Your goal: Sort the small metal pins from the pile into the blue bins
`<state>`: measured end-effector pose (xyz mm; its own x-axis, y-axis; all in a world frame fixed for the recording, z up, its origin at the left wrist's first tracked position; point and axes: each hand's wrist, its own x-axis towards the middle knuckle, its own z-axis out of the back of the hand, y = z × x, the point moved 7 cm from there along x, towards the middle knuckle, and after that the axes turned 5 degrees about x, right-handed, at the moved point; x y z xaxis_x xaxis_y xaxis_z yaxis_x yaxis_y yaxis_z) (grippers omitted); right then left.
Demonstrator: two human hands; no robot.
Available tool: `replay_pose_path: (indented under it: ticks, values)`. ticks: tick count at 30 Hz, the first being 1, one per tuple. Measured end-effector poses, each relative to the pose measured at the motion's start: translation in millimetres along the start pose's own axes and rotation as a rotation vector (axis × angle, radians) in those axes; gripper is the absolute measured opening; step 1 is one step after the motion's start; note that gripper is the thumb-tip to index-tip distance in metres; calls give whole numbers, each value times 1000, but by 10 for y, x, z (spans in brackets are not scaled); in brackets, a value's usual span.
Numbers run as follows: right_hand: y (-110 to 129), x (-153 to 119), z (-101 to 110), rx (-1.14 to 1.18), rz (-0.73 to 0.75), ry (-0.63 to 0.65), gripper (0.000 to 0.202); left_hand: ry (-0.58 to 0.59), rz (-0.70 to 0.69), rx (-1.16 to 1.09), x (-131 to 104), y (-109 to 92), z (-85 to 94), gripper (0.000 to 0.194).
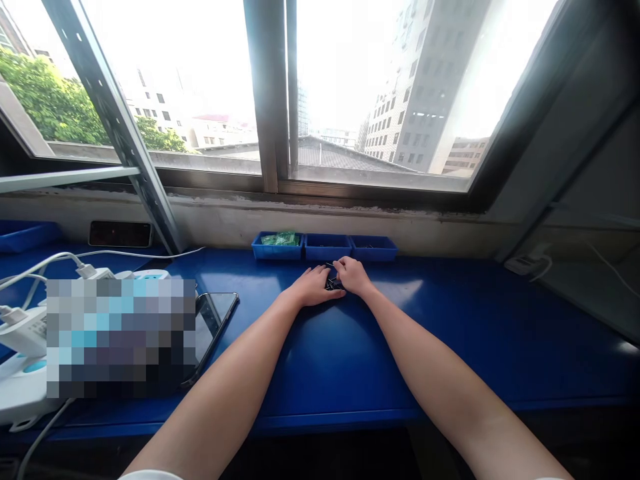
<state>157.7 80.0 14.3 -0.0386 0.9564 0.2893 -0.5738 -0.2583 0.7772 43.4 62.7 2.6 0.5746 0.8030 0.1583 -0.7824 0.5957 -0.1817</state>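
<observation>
Small dark pieces lie on the blue table between my two hands. My left hand rests on the table with its fingers stretched and its thumb apart, curved round the left side of the pieces. At their right, my right hand has its fingers pinched together near a thin piece; what it holds is too small to make out. Just behind the hands stand three blue bins in a row: the left bin holds green packets, while the middle bin and right bin hold small dark items.
At the left are white power strips with plugs and cables, a blurred patch, and a dark phone. Another phone leans near the wall beside a blue tray. A metal shelf post rises before the window.
</observation>
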Motion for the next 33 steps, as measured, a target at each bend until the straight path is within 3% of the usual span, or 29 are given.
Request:
replay_pose_path:
  ticks: [5,10,16,21,29,33]
  values:
    - [-35,21,17,-24,107,4,40,-173,86,-7,6,118,143,66]
    - [97,-14,-35,-167,195,15,51,-329,-18,15,-23,24,307,30]
    - [116,-39,-8,-37,139,-16,54,-412,-30,62,-40,-6,365,26]
    - [78,-58,-40,184,121,41,33,-415,16,75,-46,57,358,28]
    - [83,-50,-8,99,100,-1,49,-420,-14,56,-49,-10,396,25]
    - [100,-49,13,188,112,-38,37,-404,36,99,-42,31,386,25]
